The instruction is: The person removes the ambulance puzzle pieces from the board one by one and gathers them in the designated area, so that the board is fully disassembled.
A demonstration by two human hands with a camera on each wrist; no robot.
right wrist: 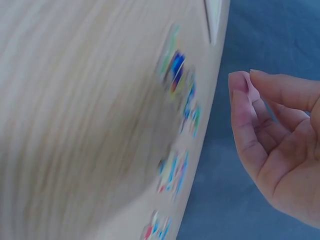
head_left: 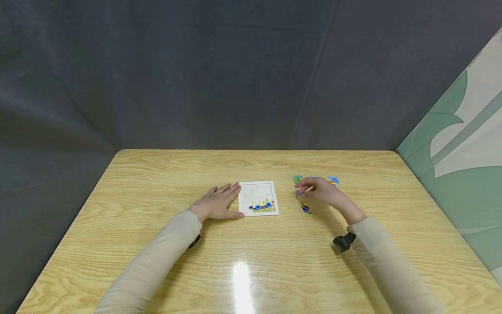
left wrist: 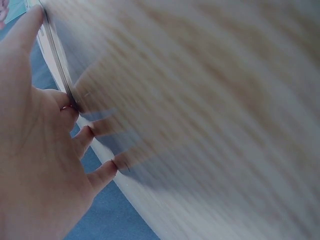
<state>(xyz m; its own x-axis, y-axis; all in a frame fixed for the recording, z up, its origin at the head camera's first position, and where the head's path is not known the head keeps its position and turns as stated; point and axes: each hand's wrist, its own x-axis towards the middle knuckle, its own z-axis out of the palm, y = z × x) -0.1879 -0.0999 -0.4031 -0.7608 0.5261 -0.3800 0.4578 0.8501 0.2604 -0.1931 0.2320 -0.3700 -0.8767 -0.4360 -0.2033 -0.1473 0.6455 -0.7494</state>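
Note:
My left hand lies with fingers spread along the left side of a white puzzle tray, fingertips and thumb touching its edge. Inside the tray, a strip of puzzle pieces with yellow vehicle shapes and blue wheels fills part of the lower right. Above loose puzzle pieces to the tray's right hovers my right hand, fingers loosely bent and thumb close to the index finger. No piece shows between them in the right wrist view. Nearest below is a blue-and-yellow puzzle piece; another piece is partly hidden by the fingers.
A green puzzle piece and a blue one lie farther back on the wooden table. A dark curtain hangs behind the table. On the right stands a panel with green leaf shapes.

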